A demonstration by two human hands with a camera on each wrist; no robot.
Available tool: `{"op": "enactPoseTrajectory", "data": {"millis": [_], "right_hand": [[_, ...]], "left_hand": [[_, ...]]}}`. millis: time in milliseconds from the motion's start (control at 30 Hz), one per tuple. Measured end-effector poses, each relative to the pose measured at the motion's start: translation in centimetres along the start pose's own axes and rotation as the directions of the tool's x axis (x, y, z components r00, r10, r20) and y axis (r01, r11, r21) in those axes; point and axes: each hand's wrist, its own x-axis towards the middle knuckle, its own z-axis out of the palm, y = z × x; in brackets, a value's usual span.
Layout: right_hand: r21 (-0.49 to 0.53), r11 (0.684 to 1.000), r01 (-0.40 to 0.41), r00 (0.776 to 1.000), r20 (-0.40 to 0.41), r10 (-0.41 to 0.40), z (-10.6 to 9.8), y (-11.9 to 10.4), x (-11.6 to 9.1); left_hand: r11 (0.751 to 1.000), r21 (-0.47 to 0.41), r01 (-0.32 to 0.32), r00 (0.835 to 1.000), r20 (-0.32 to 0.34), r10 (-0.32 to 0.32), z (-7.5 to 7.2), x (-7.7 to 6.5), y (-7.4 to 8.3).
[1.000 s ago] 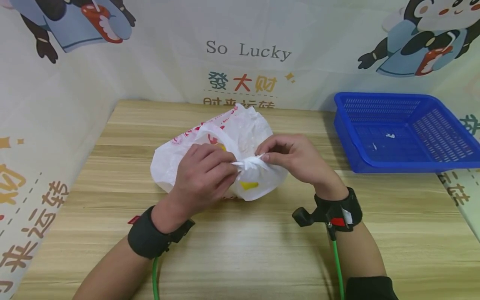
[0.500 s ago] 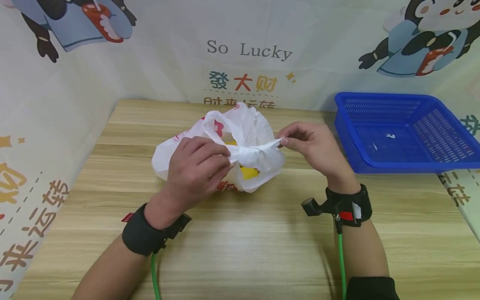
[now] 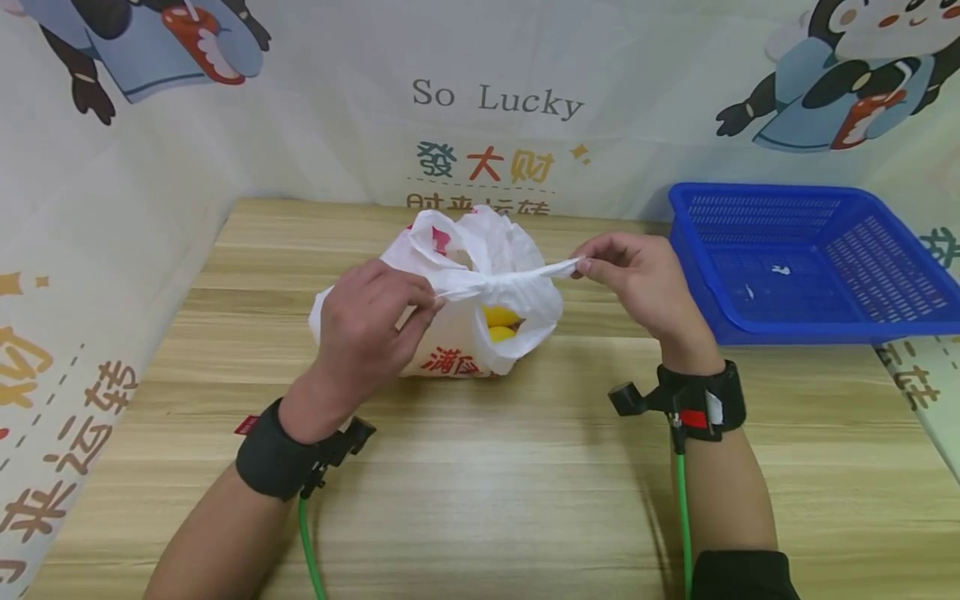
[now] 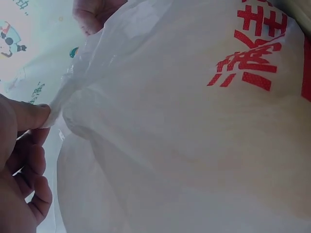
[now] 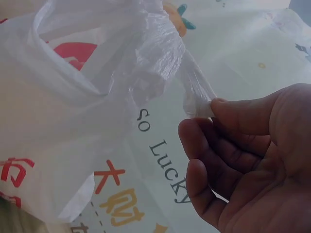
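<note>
A white plastic bag (image 3: 517,292) with red lettering stands at the middle of the table, its handles drawn together in a twisted band across the top. Yellow round things (image 3: 501,323) show through a side opening of the bag. My left hand (image 3: 371,333) pinches the left end of the band between thumb and forefinger. At the other end, my right hand (image 3: 637,283) pinches the tip, stretching it taut to the right. In the right wrist view the thin bag end (image 5: 198,94) sits under the thumb. The left wrist view shows the bag's side (image 4: 160,121) up close.
A blue plastic basket (image 3: 693,292) with small white scraps inside stands at the right rear. Behind the wooden table (image 3: 480,500) hangs a printed cloth backdrop (image 3: 322,108). Green cables (image 3: 681,517) trail from both wrist cameras.
Both hands have drawn apart and away from me, the right one farther right and the left one leftward. The bag's knotted band is stretched tight and the bag has risen more upright.
</note>
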Motion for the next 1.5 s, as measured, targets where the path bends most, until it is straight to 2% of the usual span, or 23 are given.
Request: {"op": "enactPoseTrajectory", "data": {"millis": [200, 433, 600, 800, 1100, 1500], "right_hand": [[-0.054, 0.998, -0.045, 0.999, -0.014, 0.044, 0.0, 0.6, 0.3], [-0.108, 0.99, -0.09, 0.996, -0.024, 0.088, 0.3, 1.5, 0.8], [-0.115, 0.986, -0.12, 0.993, -0.029, 0.117, 0.4, 2.0, 1.1], [-0.115, 0.985, -0.127, 0.992, -0.029, 0.125, 0.3, 2.0, 1.2], [-0.095, 0.986, -0.136, 0.99, -0.037, 0.133, 0.2, 1.8, 1.1], [-0.102, 0.987, -0.128, 0.991, -0.051, 0.124, 0.0, 1.6, 1.1]], "left_hand": [[0.999, 0.032, 0.026, 0.999, 0.033, -0.027, 0.1, -0.1, -0.6], [0.994, 0.065, 0.085, 0.993, 0.074, -0.089, 0.4, -0.2, -1.3], [0.991, 0.09, 0.104, 0.991, 0.077, -0.111, 0.6, -0.4, -1.8], [0.99, 0.095, 0.107, 0.99, 0.082, -0.115, 0.6, -0.4, -2.0], [0.985, 0.139, 0.097, 0.985, 0.13, -0.116, 0.3, -0.4, -2.3], [0.978, 0.161, 0.13, 0.976, 0.151, -0.154, -0.1, -0.5, -2.7]]}}
